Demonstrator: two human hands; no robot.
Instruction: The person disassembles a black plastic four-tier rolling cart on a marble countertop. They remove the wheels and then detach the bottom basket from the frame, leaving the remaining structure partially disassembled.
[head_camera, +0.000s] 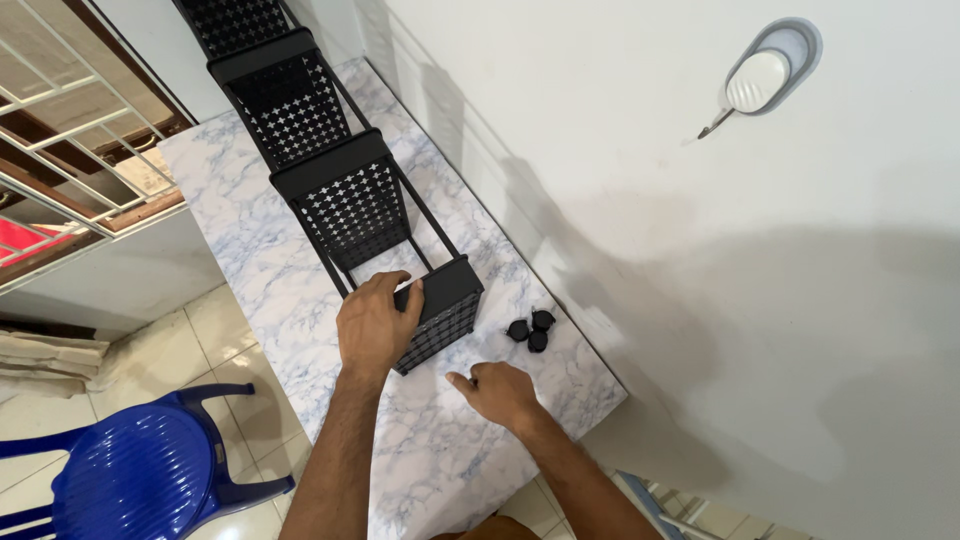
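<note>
Under the left hand (375, 325) fingers is the black rack (345, 195), grasped at its nearest basket. The right hand (500, 392) rests loosely curled, holding nothing, and the small black wheels (531, 329) lie just beyond it.

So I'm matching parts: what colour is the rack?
Black, with star-shaped perforations; the rack shows clearly in the head view.

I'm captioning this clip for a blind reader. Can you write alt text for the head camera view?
A person's left hand grips the near end basket of a black perforated tiered rack lying on a marble-patterned table, while the right hand rests loosely curled on the tabletop. Small black caster wheels sit nearby; a blue plastic chair stands on the tiled floor.
</note>
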